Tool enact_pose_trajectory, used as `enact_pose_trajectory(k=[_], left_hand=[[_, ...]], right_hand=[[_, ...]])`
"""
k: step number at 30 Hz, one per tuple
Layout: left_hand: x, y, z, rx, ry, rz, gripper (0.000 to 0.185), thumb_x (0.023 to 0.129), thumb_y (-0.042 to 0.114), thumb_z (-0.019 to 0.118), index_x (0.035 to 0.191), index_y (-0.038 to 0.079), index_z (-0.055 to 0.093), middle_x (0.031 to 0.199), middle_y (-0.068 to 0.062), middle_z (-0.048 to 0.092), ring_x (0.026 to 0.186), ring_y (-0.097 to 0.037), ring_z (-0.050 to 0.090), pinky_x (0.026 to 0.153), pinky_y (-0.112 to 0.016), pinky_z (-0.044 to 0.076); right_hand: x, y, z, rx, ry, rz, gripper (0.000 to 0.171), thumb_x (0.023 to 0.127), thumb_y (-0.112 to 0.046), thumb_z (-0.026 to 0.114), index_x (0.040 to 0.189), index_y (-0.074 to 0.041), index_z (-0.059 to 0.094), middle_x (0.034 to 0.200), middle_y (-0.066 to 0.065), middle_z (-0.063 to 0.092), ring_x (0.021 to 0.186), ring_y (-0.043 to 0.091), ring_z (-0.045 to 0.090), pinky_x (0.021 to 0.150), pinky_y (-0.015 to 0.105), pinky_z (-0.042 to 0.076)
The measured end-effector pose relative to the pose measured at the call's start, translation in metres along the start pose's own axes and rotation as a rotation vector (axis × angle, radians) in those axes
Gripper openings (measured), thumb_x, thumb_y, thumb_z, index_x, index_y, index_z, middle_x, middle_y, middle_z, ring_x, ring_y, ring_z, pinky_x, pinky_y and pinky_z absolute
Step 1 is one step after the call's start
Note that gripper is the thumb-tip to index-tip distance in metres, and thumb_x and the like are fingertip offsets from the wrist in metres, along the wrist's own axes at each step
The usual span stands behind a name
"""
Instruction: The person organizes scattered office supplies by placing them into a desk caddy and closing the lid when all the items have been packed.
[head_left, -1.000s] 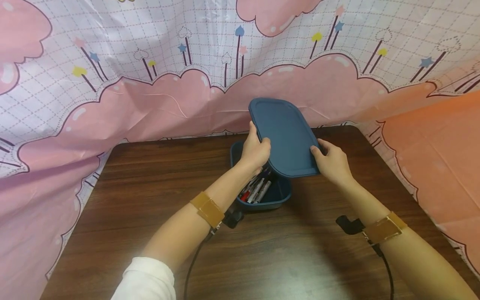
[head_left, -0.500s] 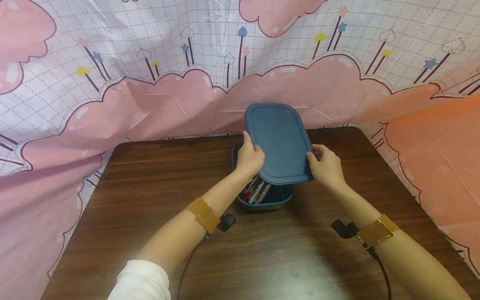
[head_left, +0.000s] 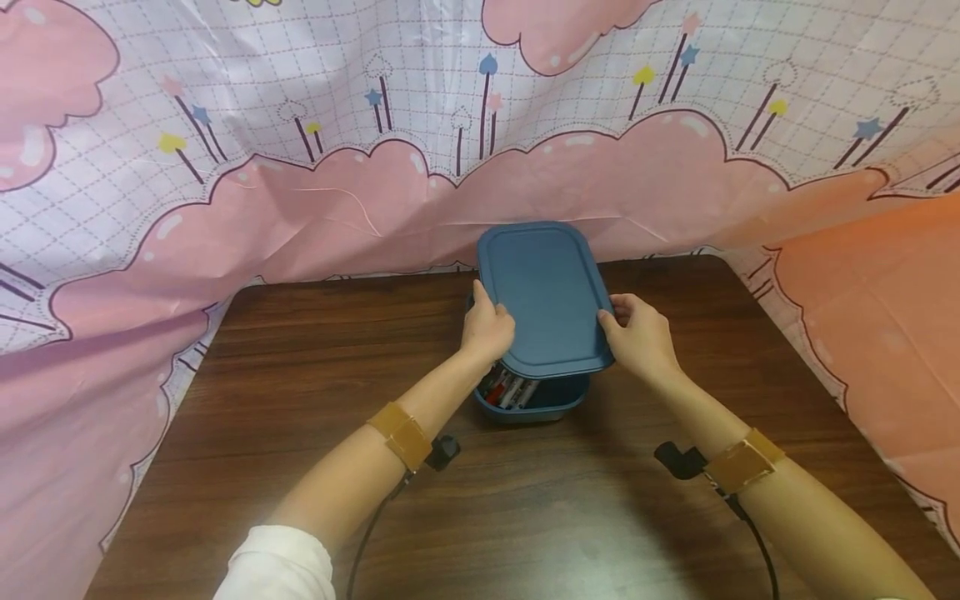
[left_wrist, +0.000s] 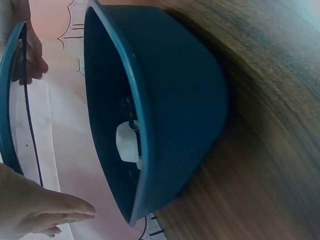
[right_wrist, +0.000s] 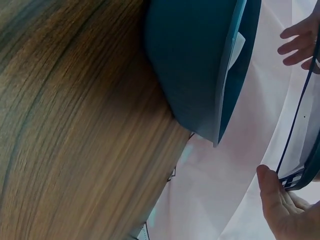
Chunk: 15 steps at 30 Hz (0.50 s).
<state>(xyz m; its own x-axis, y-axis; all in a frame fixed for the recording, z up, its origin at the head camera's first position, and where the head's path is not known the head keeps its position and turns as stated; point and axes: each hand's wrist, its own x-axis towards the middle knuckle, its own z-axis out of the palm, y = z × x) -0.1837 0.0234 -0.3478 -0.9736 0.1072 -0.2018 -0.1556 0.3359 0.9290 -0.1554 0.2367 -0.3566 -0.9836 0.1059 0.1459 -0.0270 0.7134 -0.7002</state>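
Lower now — the lid (head_left: 545, 298) has dropped and flattened out over the box (head_left: 534, 400) on the table (head_left: 300, 375). Left hand (head_left: 487, 329) and right hand (head_left: 636, 337) each pinch a long edge, arms reaching forward. Not seated yet — the near end with the pens (head_left: 508, 392) is still uncovered.

— Where are we, would you say?

— We can't name the room for sure: a printed plastic sheet (head_left: 300, 125) with pink clouds, stars and a grid hangs all round and hides the walls.

— What else do we have?

— A dark wood-grain counter (head_left: 300, 400), a blue box (head_left: 551, 400) of marker pens (head_left: 510, 390), and cabled cameras strapped to both wrists. We read it as a screened-off recording corner.
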Motion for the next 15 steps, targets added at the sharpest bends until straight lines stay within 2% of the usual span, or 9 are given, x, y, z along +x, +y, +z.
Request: enact_pose_trajectory(k=[10, 13, 15], left_hand=[[0.005, -0.012, -0.002, 0.008, -0.017, -0.025, 0.066, 0.105, 0.019, 0.028, 0.154, 0.015, -0.015, 0.049, 0.003, 0.039, 0.038, -0.009, 0.024, 0.039, -0.022, 0.028], [0.006, -0.016, -0.002, 0.024, -0.011, -0.036, 0.067, 0.104, 0.017, 0.029, 0.154, 0.014, -0.014, 0.058, -0.002, 0.047, 0.039, -0.009, 0.025, 0.040, -0.021, 0.028], [0.007, -0.019, -0.002, 0.034, -0.005, -0.037, 0.067, 0.103, 0.017, 0.029, 0.155, 0.013, -0.013, 0.075, -0.011, 0.060, 0.040, -0.009, 0.026, 0.041, -0.021, 0.029]], right_hand=[[-0.002, 0.000, 0.006, -0.052, -0.051, -0.005, 0.043, 0.099, -0.020, 0.051, 0.132, 0.008, 0.051, 0.123, 0.028, 0.063, 0.108, 0.039, 0.065, 0.087, 0.049, 0.058], [-0.003, 0.000, 0.008, -0.065, -0.086, -0.001, 0.045, 0.100, -0.020, 0.050, 0.134, 0.009, 0.047, 0.124, 0.029, 0.061, 0.110, 0.039, 0.063, 0.090, 0.050, 0.056], [-0.004, 0.001, 0.010, -0.074, -0.102, -0.007, 0.046, 0.100, -0.020, 0.049, 0.135, 0.010, 0.046, 0.124, 0.029, 0.061, 0.109, 0.040, 0.063, 0.090, 0.050, 0.055]])
